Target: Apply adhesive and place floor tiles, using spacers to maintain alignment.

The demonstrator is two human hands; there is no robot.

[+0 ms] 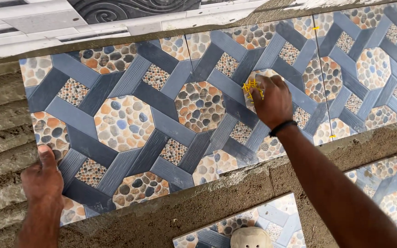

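Lying under both hands' fingers (47, 158): tile (129, 124)

My left hand (42, 179) lies low and near, palm down, thumb stretched upward, fingers curled. My right arm reaches far forward, wrist banded in black, right hand (272, 101) bent down with fingers bunched.

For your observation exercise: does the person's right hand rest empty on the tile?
No: the right hand holds yellow tile spacers against the patterned tile.
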